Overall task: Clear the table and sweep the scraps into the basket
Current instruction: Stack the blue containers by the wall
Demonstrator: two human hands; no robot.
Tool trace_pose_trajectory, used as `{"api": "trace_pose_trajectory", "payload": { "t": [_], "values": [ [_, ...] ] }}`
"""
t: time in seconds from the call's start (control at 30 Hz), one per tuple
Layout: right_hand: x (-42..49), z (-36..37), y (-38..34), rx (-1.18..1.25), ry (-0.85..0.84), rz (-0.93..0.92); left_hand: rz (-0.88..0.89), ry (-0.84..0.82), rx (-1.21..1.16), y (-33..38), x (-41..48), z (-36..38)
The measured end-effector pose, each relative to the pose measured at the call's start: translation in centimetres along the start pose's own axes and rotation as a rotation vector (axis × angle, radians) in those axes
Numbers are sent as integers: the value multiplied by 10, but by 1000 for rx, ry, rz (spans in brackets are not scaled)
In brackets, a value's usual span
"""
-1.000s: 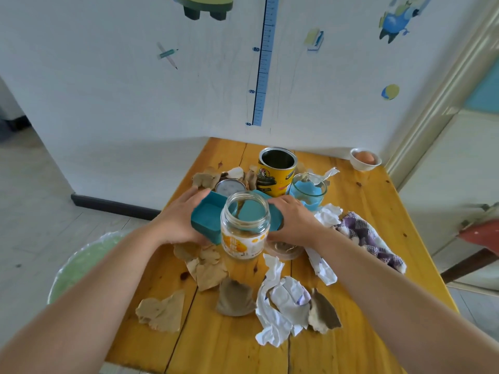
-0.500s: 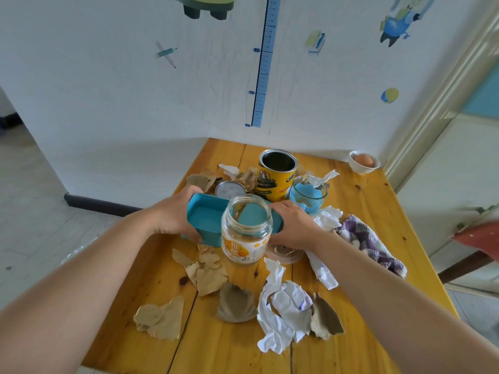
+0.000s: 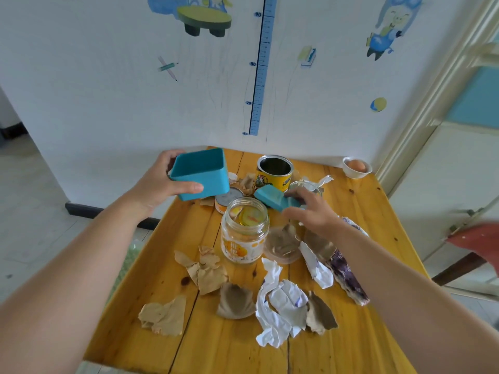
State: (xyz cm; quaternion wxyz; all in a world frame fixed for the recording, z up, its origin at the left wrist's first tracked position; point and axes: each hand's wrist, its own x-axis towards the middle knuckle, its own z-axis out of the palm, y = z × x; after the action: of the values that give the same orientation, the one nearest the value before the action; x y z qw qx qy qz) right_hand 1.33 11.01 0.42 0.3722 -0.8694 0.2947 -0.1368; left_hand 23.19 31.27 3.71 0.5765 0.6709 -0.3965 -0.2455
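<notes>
My left hand [image 3: 158,184] holds a teal square box [image 3: 201,175] lifted above the far left part of the wooden table [image 3: 359,341]. My right hand [image 3: 310,211] grips the box's teal lid [image 3: 275,198], tilted, just behind a glass jar [image 3: 244,233]. Brown paper scraps [image 3: 208,269] and a larger brown scrap [image 3: 164,317] lie near the front. Crumpled white paper [image 3: 280,300] lies in the middle front. The basket is mostly hidden; a pale green edge [image 3: 129,261] shows below the table's left side.
A yellow open tin [image 3: 275,171] stands at the back, a small flat can [image 3: 228,199] in front of it. A white bowl with an egg [image 3: 356,167] sits at the far right corner. A purple patterned cloth [image 3: 347,279] lies under my right forearm. A clear plastic cup [image 3: 283,247] holds scraps.
Both hands raised the teal box from behind the jar and pulled it apart: the left hand carried the box up and left, the right hand holds the lid to the right.
</notes>
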Motion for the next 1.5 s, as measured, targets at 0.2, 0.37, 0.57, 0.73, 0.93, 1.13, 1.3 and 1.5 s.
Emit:
{"api": "trace_pose_trajectory", "payload": {
  "t": [0.2, 0.37, 0.57, 0.73, 0.93, 1.13, 1.3, 1.5],
  "values": [
    [-9, -23, -25, 473, 97, -106, 94, -36, -120, 17, -6, 24],
    [-15, -28, -56, 455, 38, -285, 125, -143, -134, 28, -10, 43],
    [-18, -23, -72, 395, -86, -330, 149, -216, -138, 34, -13, 59],
    [-21, -21, -72, 385, -115, -328, 128, -182, -161, 34, -14, 66],
    [-24, -25, -72, 305, -135, -339, 145, -237, -178, 40, -14, 68],
    [-29, -34, -79, 218, -110, -340, 185, -256, -124, 50, -14, 74],
    [-33, -36, -78, 462, -171, -212, 214, -196, -119, 61, -14, 84],
    [-26, -32, -91, 1016, -10, 352, 241, -215, -87, 74, -8, 103]
  ]
}}
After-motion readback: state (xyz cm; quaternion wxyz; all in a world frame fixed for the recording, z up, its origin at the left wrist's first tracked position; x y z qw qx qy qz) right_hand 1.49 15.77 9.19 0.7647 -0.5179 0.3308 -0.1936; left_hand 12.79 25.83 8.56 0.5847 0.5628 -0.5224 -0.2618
